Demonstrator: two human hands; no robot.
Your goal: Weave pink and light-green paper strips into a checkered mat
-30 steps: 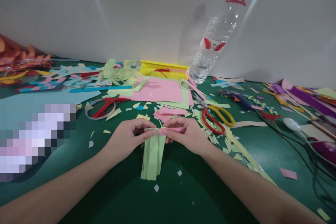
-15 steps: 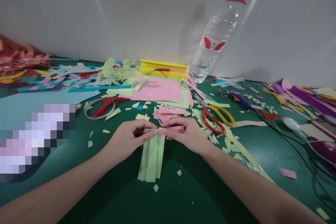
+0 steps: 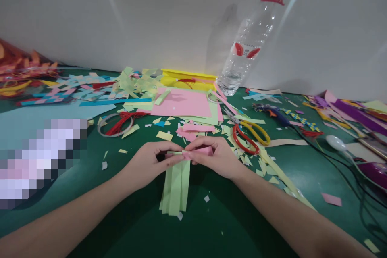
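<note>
Several pale green paper strips (image 3: pixel 175 187) hang side by side, slightly overlapping, from a pink paper strip (image 3: pixel 206 152). My left hand (image 3: pixel 151 161) is closed in a pinch at the upper left of the green strips, thumb in front. Beside it, my right hand (image 3: pixel 213 155) pinches the pink strip where it meets the green ones; its right end sticks out by my palm. The two hands' fingertips nearly meet at the top. My fingers partly hide the joint between the papers.
Behind the hands lie pink paper sheets (image 3: pixel 181 102), loose paper scraps and a pink strip (image 3: pixel 198 128). Scissors with red and yellow handles (image 3: pixel 246 137) rest to the right. A tilted plastic bottle (image 3: pixel 248 44) leans on the white wall. Red string (image 3: pixel 121 123) and a clear ring are at left.
Both hands and the green strips have shifted slightly down towards me. The strips' lower ends now partly cover a small white scrap. The grip stays much the same.
</note>
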